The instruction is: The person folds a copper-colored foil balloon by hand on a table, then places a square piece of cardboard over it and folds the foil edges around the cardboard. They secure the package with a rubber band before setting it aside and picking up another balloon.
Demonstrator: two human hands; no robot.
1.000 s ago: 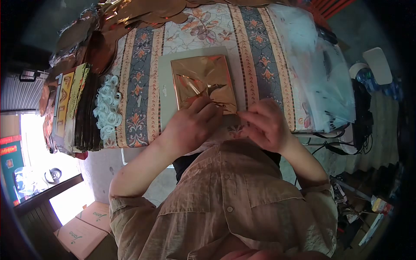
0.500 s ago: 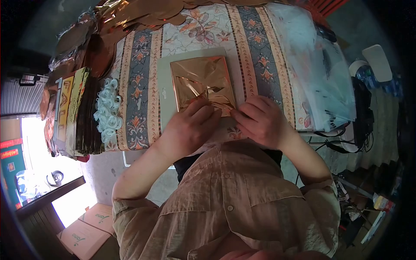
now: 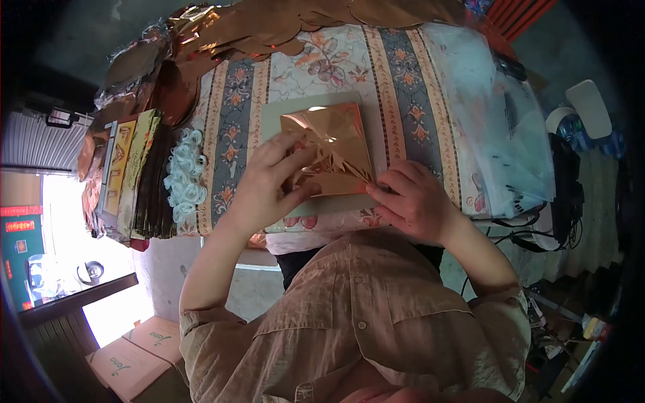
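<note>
A shiny copper-gold foil sheet (image 3: 339,131) lies creased on a pale flat board (image 3: 275,113) at the near part of the table. My left hand (image 3: 269,178) rests on the foil's left side, fingers spread and holding nothing. At the foil's near right corner, the thumb and forefinger of my right hand (image 3: 418,207) are pinched together on its edge. Fine folds run across the foil between the two hands. My left fingers hide part of its left edge.
White ring-shaped pieces (image 3: 186,178) are heaped at the left, beside a stack of printed paper packets (image 3: 127,164). Brown-gold foil sheets (image 3: 282,25) line the far edge. Clear plastic bags (image 3: 500,148) cover the table's right side. A patterned cloth (image 3: 420,101) lies underneath.
My left hand has opened out and shifted left from the foil's near edge. My right hand keeps to the near right corner. The foil's near part looks flatter, and the view has shifted slightly.
</note>
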